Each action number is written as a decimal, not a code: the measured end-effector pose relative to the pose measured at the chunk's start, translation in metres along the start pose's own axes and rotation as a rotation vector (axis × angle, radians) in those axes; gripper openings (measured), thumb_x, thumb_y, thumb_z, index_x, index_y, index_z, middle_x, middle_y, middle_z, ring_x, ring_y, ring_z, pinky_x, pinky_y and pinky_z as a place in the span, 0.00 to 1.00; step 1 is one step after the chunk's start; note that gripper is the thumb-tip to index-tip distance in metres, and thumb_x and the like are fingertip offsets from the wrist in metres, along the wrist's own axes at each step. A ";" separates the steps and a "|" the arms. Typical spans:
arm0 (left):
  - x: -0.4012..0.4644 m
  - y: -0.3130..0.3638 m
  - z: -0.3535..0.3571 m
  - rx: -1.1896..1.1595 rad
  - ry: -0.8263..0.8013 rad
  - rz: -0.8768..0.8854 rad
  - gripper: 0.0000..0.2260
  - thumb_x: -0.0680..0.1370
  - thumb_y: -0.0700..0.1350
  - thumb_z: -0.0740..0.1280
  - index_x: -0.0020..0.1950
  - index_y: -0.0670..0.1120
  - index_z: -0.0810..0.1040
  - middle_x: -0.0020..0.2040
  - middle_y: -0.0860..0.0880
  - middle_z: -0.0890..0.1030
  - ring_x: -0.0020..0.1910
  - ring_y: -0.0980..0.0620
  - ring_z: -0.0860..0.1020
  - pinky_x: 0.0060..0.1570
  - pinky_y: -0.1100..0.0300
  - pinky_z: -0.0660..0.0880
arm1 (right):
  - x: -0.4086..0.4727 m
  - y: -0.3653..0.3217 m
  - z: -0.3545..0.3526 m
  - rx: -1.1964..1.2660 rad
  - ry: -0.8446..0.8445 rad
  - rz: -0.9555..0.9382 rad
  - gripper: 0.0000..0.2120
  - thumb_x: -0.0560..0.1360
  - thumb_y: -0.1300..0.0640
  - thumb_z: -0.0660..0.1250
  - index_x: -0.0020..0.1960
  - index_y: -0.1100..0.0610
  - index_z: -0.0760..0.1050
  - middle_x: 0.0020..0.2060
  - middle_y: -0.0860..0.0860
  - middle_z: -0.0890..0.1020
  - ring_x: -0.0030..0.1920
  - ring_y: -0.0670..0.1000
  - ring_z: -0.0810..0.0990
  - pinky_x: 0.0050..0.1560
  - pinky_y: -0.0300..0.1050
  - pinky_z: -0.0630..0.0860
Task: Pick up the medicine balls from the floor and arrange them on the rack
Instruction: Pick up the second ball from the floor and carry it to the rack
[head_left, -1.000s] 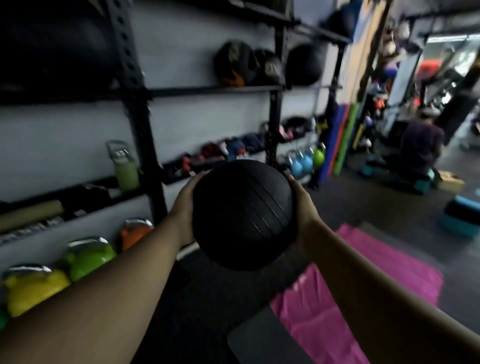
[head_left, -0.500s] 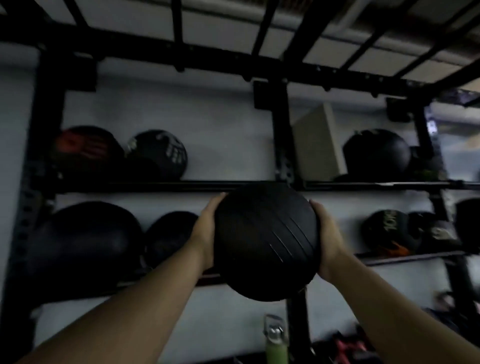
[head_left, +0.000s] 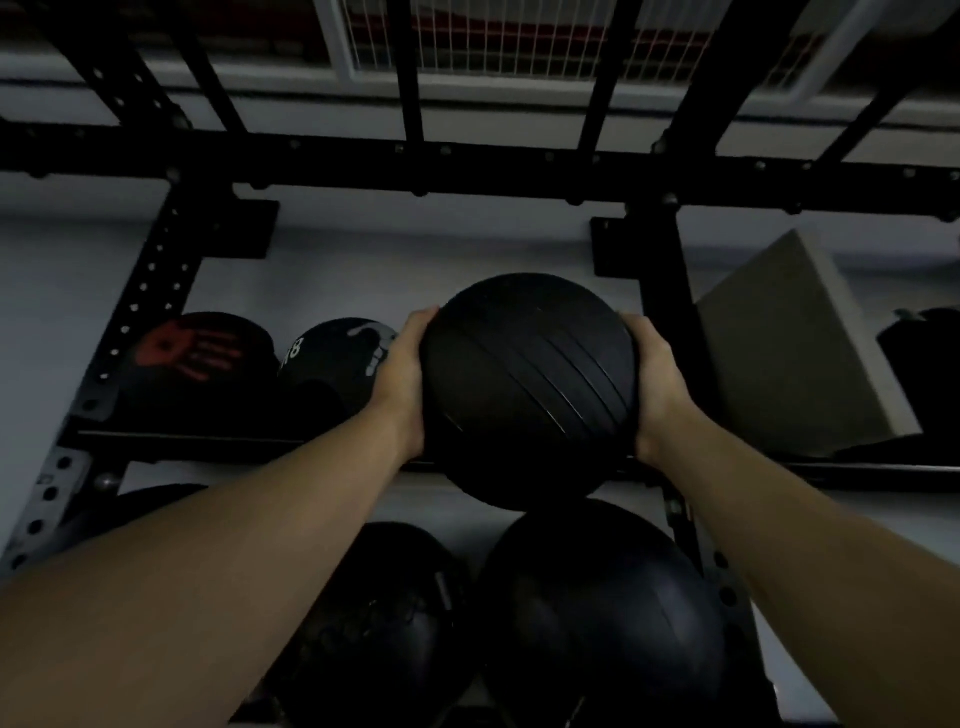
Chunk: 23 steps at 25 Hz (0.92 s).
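I hold a black ribbed medicine ball (head_left: 527, 389) up in front of the black steel rack (head_left: 156, 291), at the level of its upper shelf (head_left: 197, 439). My left hand (head_left: 402, 379) presses its left side and my right hand (head_left: 657, 384) its right side. The ball's underside overlaps the shelf edge, so I cannot tell whether it rests on it. Two balls sit on that shelf to the left: one with a red handprint (head_left: 192, 358), one with white markings (head_left: 337, 358). Two big black balls (head_left: 602, 613) (head_left: 384, 623) lie on the shelf below.
A grey padded block (head_left: 789, 343) leans on the upper shelf right of the rack upright (head_left: 667, 312). A dark object (head_left: 924, 364) sits at the far right. Black crossbeams (head_left: 467, 166) run overhead beneath a wire mesh grille (head_left: 519, 36). The wall behind is pale grey.
Both hands have lifted the ball from waist height to the upper shelf level, and my view has tilted up from the gym floor to the top of the rack.
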<state>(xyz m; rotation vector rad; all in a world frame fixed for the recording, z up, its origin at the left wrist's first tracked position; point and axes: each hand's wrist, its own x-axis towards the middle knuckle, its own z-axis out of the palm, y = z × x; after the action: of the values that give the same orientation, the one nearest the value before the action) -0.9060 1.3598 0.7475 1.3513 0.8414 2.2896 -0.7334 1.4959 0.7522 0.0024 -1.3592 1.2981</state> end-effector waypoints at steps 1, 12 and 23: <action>0.019 -0.007 0.003 0.013 0.003 0.030 0.23 0.75 0.62 0.70 0.58 0.46 0.89 0.53 0.42 0.90 0.50 0.43 0.87 0.38 0.53 0.85 | 0.024 0.007 -0.003 0.002 -0.013 -0.020 0.28 0.75 0.35 0.68 0.62 0.54 0.87 0.56 0.59 0.90 0.57 0.64 0.88 0.59 0.62 0.85; 0.219 -0.071 -0.018 0.057 0.073 0.194 0.16 0.76 0.54 0.70 0.55 0.44 0.87 0.52 0.41 0.86 0.53 0.41 0.85 0.56 0.49 0.82 | 0.213 0.094 0.005 0.065 -0.022 -0.126 0.17 0.78 0.45 0.67 0.47 0.57 0.88 0.49 0.60 0.91 0.54 0.63 0.89 0.45 0.56 0.88; 0.280 -0.090 -0.032 0.387 0.285 0.668 0.08 0.81 0.50 0.72 0.43 0.51 0.87 0.45 0.49 0.87 0.49 0.50 0.85 0.52 0.57 0.81 | 0.269 0.125 0.023 -0.253 0.052 -0.694 0.08 0.82 0.55 0.67 0.50 0.56 0.85 0.48 0.54 0.87 0.51 0.49 0.83 0.60 0.50 0.80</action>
<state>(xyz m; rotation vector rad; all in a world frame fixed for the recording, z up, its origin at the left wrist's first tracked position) -1.0695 1.5771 0.8638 1.6882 1.0901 3.0003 -0.9136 1.7051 0.8636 0.2441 -1.3045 0.5402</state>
